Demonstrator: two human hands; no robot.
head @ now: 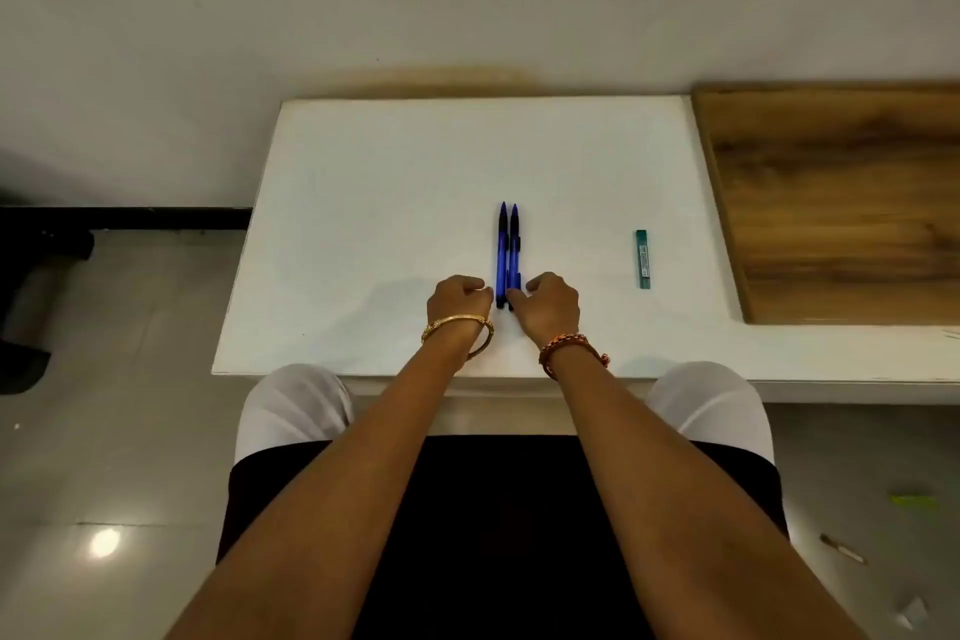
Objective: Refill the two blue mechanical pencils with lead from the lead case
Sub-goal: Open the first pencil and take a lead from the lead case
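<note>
On the white tabletop, two slim blue plastic mechanical pencils lie side by side, touching, with a hand at either side of their near ends.

Left hand and right hand both have curled fingers at the pencils' near ends; whether either actually pinches a pencil I cannot tell. One narrow green lead case lies well apart to the right, beside one wooden board. Because the pencils touch, lifting one could nudge the other into rolling; thin leads could snap or scatter on opening.
</note>
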